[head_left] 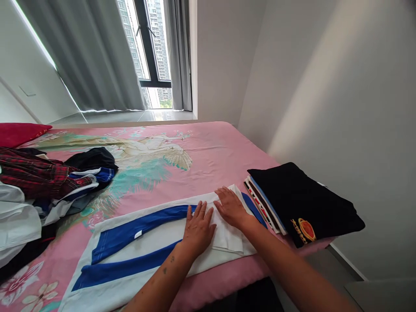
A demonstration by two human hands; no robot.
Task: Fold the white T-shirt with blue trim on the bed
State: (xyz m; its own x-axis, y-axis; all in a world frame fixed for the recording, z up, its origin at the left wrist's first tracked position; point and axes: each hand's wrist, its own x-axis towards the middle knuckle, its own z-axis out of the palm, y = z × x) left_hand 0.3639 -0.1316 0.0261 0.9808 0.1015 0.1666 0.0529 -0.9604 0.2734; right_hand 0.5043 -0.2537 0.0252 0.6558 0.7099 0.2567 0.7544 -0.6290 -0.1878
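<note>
A white and blue garment [156,238] lies spread near the front edge of the bed, its right part folded over on itself. It has long blue panels and a small white tag, and I cannot tell whether it is a shirt or trousers. My left hand [199,227] rests flat on the middle of the cloth, fingers spread. Farther right, my right hand [230,208] presses flat on the white folded part, fingers stretched out. Just beyond it stands a stack of folded clothes, topped by a black garment [292,199] with a red and yellow print.
At the left lies a loose heap of clothes, with a red plaid garment [48,175] and white cloth [19,216] in it. A red pillow [22,133] is behind. Pink floral bedding [214,147] covers the bed; a wall [325,108] borders the right.
</note>
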